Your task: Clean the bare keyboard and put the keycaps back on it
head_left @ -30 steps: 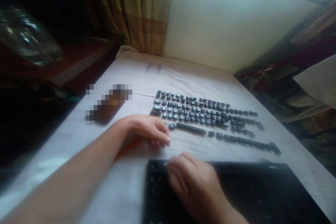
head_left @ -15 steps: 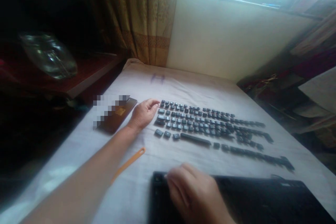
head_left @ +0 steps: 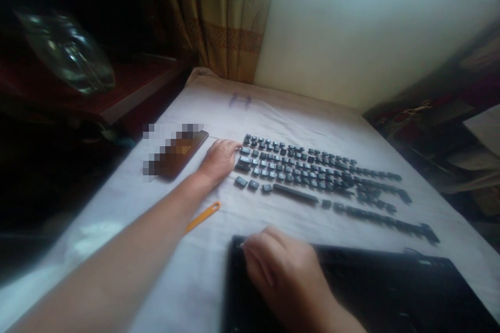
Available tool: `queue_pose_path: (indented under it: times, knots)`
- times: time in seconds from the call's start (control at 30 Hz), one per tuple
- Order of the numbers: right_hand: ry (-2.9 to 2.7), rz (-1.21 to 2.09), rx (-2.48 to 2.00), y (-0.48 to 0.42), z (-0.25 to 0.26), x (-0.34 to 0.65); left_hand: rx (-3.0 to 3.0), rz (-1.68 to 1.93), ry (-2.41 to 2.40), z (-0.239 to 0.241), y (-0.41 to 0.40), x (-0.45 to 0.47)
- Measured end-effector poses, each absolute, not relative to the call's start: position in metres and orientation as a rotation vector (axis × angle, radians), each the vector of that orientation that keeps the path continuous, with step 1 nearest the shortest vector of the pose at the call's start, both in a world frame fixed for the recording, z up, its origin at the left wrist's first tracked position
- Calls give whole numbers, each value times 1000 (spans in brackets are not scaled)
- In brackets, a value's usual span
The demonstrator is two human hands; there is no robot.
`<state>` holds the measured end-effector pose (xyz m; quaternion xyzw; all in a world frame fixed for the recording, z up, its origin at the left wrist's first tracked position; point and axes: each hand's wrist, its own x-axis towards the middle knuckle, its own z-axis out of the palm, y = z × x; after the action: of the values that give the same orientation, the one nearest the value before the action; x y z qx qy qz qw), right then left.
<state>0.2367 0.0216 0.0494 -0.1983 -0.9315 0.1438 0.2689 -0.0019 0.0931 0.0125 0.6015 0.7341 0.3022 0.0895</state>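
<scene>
Loose black keycaps (head_left: pixel 300 170) lie in rows on the sheet, with a long space-bar key (head_left: pixel 296 193) in the nearest row. My left hand (head_left: pixel 221 158) rests at the left end of the upper rows, fingers bent together close to the first keys; its fingertips are mostly hidden. My right hand (head_left: pixel 283 265) is curled over the top left corner of a black keyboard (head_left: pixel 375 281), fingers pressed together. What either hand holds, if anything, cannot be seen.
An orange strip-like tool (head_left: pixel 203 217) with a holed end lies beside my left forearm. Further left is a dark brown phone-like object (head_left: pixel 179 158), partly pixelated. A glass bowl (head_left: pixel 68 54) stands on a reddish wooden table (head_left: pixel 128 91). Curtain (head_left: pixel 234 26) and wall are behind.
The view has tilted down slightly, shifting everything up. My left hand's fingers have curled in more beside the first keys. My right hand stays at the keyboard's corner.
</scene>
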Motion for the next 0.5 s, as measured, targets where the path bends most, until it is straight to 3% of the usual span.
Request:
queue_pose_path:
  times: [0.5]
  knots:
    - [-2607, 251, -570, 19, 49, 226, 1902, 804, 2234, 10, 94, -2]
